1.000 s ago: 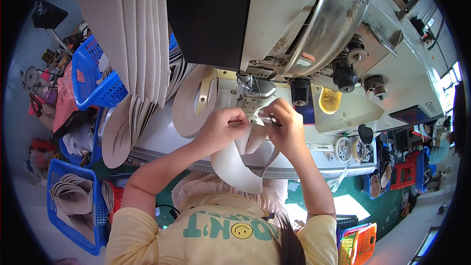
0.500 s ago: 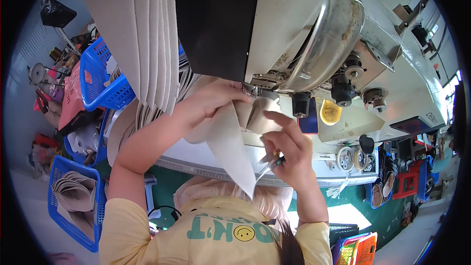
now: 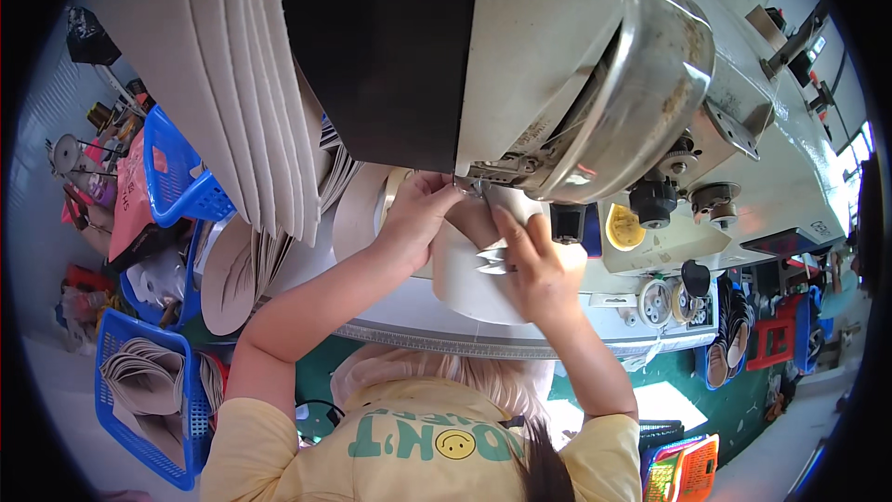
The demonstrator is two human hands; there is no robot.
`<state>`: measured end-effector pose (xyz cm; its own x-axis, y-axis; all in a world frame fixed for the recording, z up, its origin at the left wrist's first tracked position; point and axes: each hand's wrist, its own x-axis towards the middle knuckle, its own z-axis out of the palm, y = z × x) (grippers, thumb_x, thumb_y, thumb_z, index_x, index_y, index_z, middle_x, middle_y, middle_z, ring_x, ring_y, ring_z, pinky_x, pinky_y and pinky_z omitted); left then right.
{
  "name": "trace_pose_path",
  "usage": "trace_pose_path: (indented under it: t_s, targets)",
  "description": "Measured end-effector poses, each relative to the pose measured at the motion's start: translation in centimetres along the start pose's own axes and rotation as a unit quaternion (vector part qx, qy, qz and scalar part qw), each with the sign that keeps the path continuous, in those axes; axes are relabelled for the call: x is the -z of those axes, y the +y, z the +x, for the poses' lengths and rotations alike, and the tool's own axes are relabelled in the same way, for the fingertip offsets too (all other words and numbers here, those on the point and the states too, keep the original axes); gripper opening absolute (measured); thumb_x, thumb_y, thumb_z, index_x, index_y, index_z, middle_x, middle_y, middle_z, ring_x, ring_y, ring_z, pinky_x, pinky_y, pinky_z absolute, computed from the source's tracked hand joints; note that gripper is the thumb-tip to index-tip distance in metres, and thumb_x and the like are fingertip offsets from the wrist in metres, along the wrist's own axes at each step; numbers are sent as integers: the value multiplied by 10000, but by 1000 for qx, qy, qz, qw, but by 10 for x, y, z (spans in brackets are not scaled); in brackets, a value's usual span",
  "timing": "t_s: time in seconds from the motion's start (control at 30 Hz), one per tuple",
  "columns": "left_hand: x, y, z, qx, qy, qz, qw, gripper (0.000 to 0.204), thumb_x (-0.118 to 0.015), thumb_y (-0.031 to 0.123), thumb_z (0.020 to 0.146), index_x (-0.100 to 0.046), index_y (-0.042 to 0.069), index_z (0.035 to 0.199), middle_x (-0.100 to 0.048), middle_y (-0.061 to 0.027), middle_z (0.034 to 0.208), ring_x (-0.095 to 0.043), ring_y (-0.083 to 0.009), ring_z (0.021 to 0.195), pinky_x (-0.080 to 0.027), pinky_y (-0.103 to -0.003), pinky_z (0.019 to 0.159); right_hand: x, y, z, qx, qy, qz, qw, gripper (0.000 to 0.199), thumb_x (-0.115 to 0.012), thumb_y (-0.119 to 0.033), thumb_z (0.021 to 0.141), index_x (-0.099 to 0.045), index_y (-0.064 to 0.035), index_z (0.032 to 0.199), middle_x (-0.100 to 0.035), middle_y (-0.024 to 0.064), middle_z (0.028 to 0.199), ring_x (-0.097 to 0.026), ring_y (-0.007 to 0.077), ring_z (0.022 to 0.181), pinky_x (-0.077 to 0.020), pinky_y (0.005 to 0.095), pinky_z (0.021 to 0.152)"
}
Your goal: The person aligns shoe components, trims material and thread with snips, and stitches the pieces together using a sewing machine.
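My left grip (image 3: pixel 413 218) pinches the curved beige flexible strip (image 3: pixel 469 286) tight under the off-white metal sewing machine (image 3: pixel 544 74), by the white surface's (image 3: pixel 395 302) front edge; right grip (image 3: pixel 546 265), curled round silver metal snips (image 3: pixel 496 261), should keep blades clear.

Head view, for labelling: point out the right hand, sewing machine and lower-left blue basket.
Right hand (image 3: pixel 550 271), head view, its back.
Sewing machine (image 3: pixel 548 51), head view, pale body.
Lower-left blue basket (image 3: pixel 197 416), head view, right wall.

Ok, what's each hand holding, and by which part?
The left hand appears to pinch the pale piece near its upper left edge; the right hand holds metal snips by the handle end, blades protruding.
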<state>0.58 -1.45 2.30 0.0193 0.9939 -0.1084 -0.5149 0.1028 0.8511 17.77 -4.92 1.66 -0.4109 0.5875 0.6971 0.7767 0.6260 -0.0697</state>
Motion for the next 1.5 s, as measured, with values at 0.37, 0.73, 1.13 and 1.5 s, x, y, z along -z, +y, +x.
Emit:
trace_pose_path:
  t_s: [0.37,0.73,1.13,1.5]
  targets:
    - [4,3,-1,10,-17,129,991,40,-602,74,841,-620,72,877,-602,18,777,-527,-49,663,-392,-215,564,25,23,15,-9,-141,91,986,623,-671,-27,681,-533,-140,1278,-601,56,811,-593,251,784,-469,367,747]
    - [14,15,14,70,-99,177,977,109,-626,70,806,-586,40,902,-591,-24,766,-568,-102,606,-443,-245,516,10,41,5,48,-165,-22,985,645,-693,-34,624,-551,-101,1250,-615,81,1059,-596,304,931,-472,408,794]
    - [15,17,14,71,-122,209,968,149,-653,75,809,-580,23,928,-589,-40,775,-572,-101,593,-451,-229,508,-5,73,18,137,-182,-136,964,414,-610,-168,823,-573,-221,1232,-635,15,1087,-621,233,926,-472,409,807]
    - [19,15,16,62,-138,197,969,178,-661,93,804,-577,16,941,-574,-38,729,-579,-105,580,-446,-223,501,-3,73,11,465,-123,-609,631,498,-580,-111,833,-508,-227,1313,-647,47,1053,-635,269,904,-467,428,826]
